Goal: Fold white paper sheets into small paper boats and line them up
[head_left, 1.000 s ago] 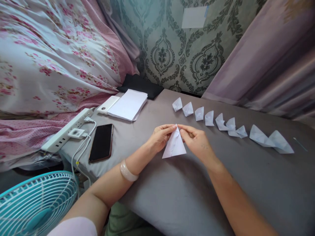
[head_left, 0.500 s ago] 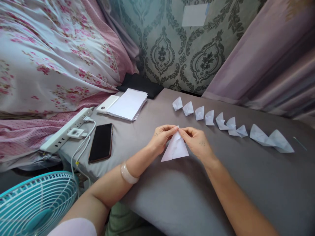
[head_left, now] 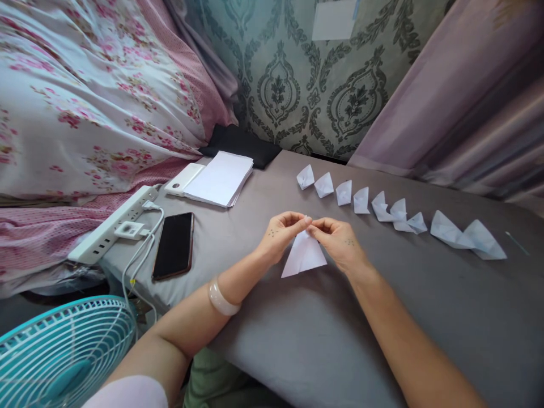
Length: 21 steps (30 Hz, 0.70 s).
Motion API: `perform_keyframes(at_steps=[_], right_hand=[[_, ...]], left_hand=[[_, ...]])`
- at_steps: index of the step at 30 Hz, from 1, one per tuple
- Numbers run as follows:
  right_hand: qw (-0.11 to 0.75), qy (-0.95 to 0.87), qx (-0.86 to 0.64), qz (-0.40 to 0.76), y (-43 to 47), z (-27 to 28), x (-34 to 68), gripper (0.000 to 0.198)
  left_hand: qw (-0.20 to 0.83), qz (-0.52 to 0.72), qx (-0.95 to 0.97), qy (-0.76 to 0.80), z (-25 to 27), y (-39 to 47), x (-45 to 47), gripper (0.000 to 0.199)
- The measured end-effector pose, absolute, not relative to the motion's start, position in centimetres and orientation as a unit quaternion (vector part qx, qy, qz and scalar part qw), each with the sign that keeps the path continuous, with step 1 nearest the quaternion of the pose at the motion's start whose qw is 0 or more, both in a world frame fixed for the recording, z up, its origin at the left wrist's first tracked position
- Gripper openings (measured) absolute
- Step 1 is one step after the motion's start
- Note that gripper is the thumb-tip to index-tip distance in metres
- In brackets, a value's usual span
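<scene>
A white folded paper (head_left: 304, 256), triangular and widening toward me, hangs from the fingers of both hands over the grey-covered table. My left hand (head_left: 284, 235) pinches its top point between thumb and fingers. Right beside it, my right hand (head_left: 335, 241) grips the same tip from the other side, thumb close to thumb. The fingers cover the tip itself. Beyond my hands stands a row of several small folded paper boats (head_left: 361, 200), with larger ones (head_left: 484, 239) at the right end.
Left of my arms lie a black phone (head_left: 173, 245), a white power strip (head_left: 113, 224) with cables and a stack of white paper (head_left: 221, 177) resting partly on a white device (head_left: 184, 179). A turquoise fan (head_left: 68, 351) stands at the lower left. A thin stick (head_left: 517, 243) lies far right.
Both hands stay together at the paper's tip, the fingers having shifted slightly over it. The paper's lower edge has tilted a little. The whole view has moved slightly.
</scene>
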State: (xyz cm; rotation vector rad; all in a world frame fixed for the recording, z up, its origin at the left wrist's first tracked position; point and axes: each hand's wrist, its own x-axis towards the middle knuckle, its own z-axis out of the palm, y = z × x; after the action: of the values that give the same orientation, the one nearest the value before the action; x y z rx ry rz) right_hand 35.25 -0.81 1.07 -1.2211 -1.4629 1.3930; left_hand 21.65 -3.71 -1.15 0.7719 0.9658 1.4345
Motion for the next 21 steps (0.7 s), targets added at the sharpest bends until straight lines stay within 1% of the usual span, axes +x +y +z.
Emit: perform_keyframes(at_steps=[3, 8, 11, 14, 16, 18, 21], right_hand=[[0.38, -0.578, -0.473, 0.545, -1.0, 1.0, 35.1, 0.034], [0.366, -0.579, -0.468, 0.558, -1.2, -0.3, 34.6, 0.041], [0.376, -0.615, -0.481, 0.498, -1.2, -1.0, 34.5, 0.04], [0.366, -0.658, -0.499, 0.428, -1.2, -1.0, 34.6, 0.037], [0.365, -0.67, -0.502, 0.408, -1.2, -0.9, 34.6, 0.036], [0.372, -0.662, -0.496, 0.42, -1.2, -0.9, 34.6, 0.037], [0.381, -0.615, -0.476, 0.5, -1.3, -1.1, 34.5, 0.039]], left_hand=[[0.566, 0.631, 0.319, 0.423, -1.2, -3.6, 21.7, 0.029], [0.522, 0.653, 0.3, 0.461, -1.0, -3.6, 22.0, 0.027], [0.513, 0.653, 0.304, 0.467, -1.1, -3.6, 22.0, 0.026], [0.52, 0.635, 0.332, 0.465, -1.2, -3.7, 22.0, 0.027], [0.513, 0.618, 0.364, 0.473, -1.2, -3.7, 21.9, 0.028], [0.486, 0.613, 0.395, 0.482, -1.3, -3.7, 21.9, 0.028], [0.445, 0.625, 0.421, 0.484, -1.4, -3.6, 21.9, 0.026]])
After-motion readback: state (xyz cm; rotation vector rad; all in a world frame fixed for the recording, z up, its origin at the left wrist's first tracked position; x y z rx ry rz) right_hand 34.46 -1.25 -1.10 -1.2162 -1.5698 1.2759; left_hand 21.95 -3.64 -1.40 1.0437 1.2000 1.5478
